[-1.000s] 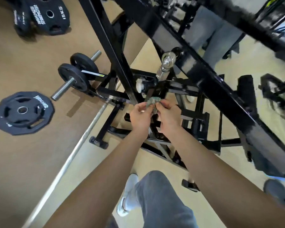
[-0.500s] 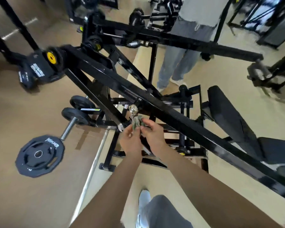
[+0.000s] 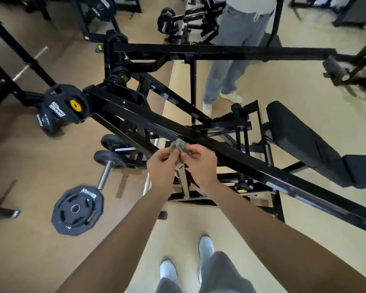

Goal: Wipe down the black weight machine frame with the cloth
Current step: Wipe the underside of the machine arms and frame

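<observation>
A small crumpled grey-green cloth [image 3: 178, 146] is bunched between my two hands, just below the long diagonal bar of the black weight machine frame [image 3: 251, 161]. My left hand [image 3: 162, 166] pinches the cloth's left side with its fingertips. My right hand [image 3: 201, 161] grips the right side, fingers curled over it. The cloth sits close to the bar's underside; I cannot tell whether it touches the metal. The bar runs from a yellow-capped pivot [image 3: 75, 105] at the left down to the lower right.
A black padded bench seat [image 3: 300, 142] stands to the right. A Hammer weight plate [image 3: 77, 209] lies on the floor at left, near a loaded plate horn [image 3: 110, 157]. Another person's legs [image 3: 226, 66] stand beyond the frame. My white shoes [image 3: 167, 269] are below.
My view has lifted from the machine's base up to the diagonal bar and the far frame. Both hands kept hold of the cloth and rose with it toward the bar.
</observation>
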